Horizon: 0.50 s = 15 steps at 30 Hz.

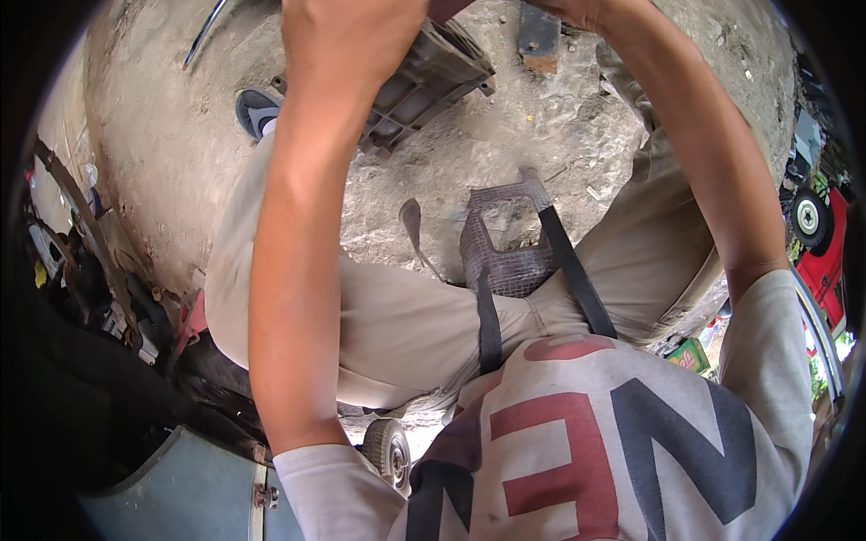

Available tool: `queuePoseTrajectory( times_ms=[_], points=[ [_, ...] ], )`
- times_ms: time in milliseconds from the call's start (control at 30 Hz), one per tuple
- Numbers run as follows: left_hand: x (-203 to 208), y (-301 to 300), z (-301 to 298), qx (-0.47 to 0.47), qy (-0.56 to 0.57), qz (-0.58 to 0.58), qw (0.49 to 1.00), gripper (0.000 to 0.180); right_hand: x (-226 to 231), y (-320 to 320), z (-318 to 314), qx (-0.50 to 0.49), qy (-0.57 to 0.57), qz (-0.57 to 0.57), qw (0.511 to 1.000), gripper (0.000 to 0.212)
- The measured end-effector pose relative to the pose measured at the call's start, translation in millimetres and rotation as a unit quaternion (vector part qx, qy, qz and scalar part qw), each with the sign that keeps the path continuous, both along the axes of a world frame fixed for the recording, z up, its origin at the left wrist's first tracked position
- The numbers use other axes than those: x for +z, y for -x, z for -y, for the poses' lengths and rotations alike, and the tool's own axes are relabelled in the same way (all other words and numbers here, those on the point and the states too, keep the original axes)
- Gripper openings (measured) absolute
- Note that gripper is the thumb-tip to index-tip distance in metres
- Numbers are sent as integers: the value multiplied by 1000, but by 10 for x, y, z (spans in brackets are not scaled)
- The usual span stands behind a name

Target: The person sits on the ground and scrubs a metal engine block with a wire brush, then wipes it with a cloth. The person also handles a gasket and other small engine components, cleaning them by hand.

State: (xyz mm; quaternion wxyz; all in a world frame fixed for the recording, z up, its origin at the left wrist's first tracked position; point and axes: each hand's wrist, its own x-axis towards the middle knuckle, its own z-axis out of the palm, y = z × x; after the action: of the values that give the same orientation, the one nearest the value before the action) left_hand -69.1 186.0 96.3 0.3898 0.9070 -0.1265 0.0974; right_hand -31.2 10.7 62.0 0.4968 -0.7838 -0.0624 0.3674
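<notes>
Both my arms reach up past the top edge of the head view. My left hand is in front of a ribbed grey metal casing that rests on the ground. The back of that hand shows, but its fingers are cut off. Only the wrist and a small part of my right hand show at the top edge, near a dark metal block with a brownish end. Between the hands a bit of something dark reddish shows, too little to name. What either hand holds is out of sight.
Rough dirt ground lies around my legs. A woven bag-like piece with black straps hangs between my thighs. A grey-blue shoe is at the left. Clutter lines the left, a red vehicle the far right, and a small tyre is behind.
</notes>
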Motion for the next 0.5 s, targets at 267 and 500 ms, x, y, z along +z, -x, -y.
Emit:
queuePoseTrajectory(
  times_ms=[267,500],
  points=[
    [-15,-1,10,-4,5,16,1000,34,134,-37,-21,42,-49,-34,997,60],
    [-105,-11,0,0,7,55,998,33,140,14,-22,196,36,66,978,61]
  ],
)
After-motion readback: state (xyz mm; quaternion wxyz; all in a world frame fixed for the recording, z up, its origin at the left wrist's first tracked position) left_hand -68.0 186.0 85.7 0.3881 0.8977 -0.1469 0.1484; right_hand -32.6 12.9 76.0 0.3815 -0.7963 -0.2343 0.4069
